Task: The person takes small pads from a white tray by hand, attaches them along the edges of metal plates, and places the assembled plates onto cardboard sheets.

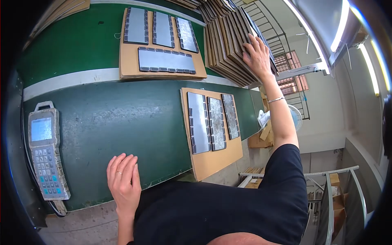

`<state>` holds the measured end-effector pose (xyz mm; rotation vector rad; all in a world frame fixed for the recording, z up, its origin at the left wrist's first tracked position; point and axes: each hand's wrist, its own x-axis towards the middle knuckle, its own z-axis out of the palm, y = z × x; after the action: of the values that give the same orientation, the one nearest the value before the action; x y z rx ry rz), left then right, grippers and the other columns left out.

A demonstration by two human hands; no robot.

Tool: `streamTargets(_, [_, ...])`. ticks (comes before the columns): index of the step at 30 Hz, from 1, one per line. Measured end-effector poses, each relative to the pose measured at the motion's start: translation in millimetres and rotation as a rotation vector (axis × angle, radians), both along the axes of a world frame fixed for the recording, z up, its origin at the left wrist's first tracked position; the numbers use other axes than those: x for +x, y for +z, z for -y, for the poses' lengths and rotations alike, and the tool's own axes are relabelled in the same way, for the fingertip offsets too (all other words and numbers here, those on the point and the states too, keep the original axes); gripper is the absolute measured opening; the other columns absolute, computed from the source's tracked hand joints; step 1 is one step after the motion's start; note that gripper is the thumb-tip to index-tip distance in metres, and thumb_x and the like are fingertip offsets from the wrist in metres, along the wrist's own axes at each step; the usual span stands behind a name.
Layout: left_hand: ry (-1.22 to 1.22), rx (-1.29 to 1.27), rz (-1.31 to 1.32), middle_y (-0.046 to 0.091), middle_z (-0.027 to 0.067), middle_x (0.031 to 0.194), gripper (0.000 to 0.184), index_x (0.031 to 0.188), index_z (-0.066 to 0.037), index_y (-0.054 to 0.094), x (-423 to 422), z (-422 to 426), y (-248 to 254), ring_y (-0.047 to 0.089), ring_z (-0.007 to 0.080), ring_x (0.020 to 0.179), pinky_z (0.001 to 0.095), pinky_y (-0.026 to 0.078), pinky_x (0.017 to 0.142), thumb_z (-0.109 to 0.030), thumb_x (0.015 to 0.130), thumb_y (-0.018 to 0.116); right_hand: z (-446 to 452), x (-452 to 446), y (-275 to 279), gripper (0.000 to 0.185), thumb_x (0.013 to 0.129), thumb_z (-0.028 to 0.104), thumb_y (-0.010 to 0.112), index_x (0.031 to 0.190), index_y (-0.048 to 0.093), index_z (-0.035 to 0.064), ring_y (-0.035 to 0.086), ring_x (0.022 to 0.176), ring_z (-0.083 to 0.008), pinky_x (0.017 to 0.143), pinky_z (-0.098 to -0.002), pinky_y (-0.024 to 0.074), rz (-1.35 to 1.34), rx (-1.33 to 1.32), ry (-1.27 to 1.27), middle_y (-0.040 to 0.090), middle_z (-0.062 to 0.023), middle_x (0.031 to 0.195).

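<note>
My right hand point(258, 56) reaches up to a tall stack of brown cardboard sheets point(226, 47) at the upper right. Its fingers are spread and rest on the stack's edge, and I cannot see them close around a sheet. My left hand point(123, 181) hovers by the front edge of the green conveyor table point(114, 122), fingers stretched out and holding nothing. Right of it lies a cardboard sheet point(214, 163) bearing three grey plates point(199, 126) edged with small dark blocks. Farther back, another cardboard sheet point(128, 65) carries several similar plates point(163, 60).
A handheld control pendant point(47, 155) with a screen and keypad lies at the table's left end. More cardboard point(61, 12) leans at the upper left. A white fan point(293, 117) stands beyond my right arm, and a metal rack point(328, 196) is at the lower right.
</note>
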<state>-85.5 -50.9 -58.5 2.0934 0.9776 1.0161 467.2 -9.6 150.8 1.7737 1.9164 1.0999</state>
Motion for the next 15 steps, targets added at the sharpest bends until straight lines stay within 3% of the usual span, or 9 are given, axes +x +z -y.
streamTargets(5, [0.002,-0.004,-0.003,0.074,0.0102,0.111,0.017,0.107,0.000,0.075,0.1,-0.3,0.3,0.066,0.0291,0.115,0.0502,0.048,0.107,-0.001,0.092,0.067,0.5,4.8,-15.2,0.043,0.082,0.012,0.071,0.124,0.069,0.0237,0.028,0.149,-0.0408,0.117,-0.0564,0.0289,-0.078,0.019,0.108,0.040,-0.0084,0.159])
streamTargets(8, [0.001,-0.006,-0.003,0.074,0.0101,0.111,0.017,0.107,0.000,0.075,-0.5,-0.3,0.1,0.066,0.0290,0.115,0.0502,0.048,0.106,-0.001,0.092,0.066,1.0,11.4,-18.8,0.039,0.083,0.012,0.071,0.121,0.070,0.0227,0.027,0.150,-0.0418,0.118,-0.0576,0.0276,-0.101,0.010,0.092,0.040,-0.0091,0.159])
streamTargets(15, [0.005,-0.006,-0.002,0.074,0.0101,0.111,0.018,0.108,0.000,0.075,-0.1,0.2,-0.2,0.066,0.0288,0.115,0.0503,0.049,0.106,-0.001,0.092,0.067,0.9,0.0,-21.7,0.036,0.086,0.032,0.077,0.118,0.069,0.0184,0.024,0.150,-0.0465,0.118,-0.0625,0.0250,-0.117,0.007,0.089,0.042,-0.0098,0.157])
